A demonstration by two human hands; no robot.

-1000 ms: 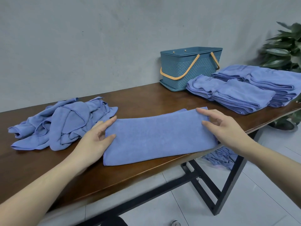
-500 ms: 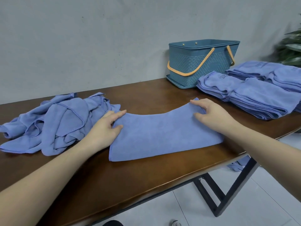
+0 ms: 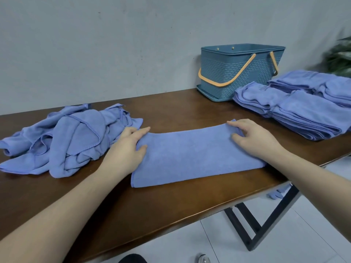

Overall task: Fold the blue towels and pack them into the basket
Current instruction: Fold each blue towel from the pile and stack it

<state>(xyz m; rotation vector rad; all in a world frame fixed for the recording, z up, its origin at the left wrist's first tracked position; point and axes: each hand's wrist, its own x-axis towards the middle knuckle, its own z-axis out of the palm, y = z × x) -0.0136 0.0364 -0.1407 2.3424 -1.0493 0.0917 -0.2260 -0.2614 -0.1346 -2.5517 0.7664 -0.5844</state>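
The towel lies folded into a strip near the table's front edge. The left hand pinches its left end, the right hand its right end. It looks light, limp and unslippery; the far corners seem best to grip.

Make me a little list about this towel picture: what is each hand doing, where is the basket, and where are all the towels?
left hand: left hand pinches the left end of the towel being folded
right hand: right hand pinches its right end
messy towels: crumpled pile at the table's left
folded towels: stacks at the right, beside the basket
basket: blue basket with orange handles, at the back by the wall; inside not visible
table: brown wooden table
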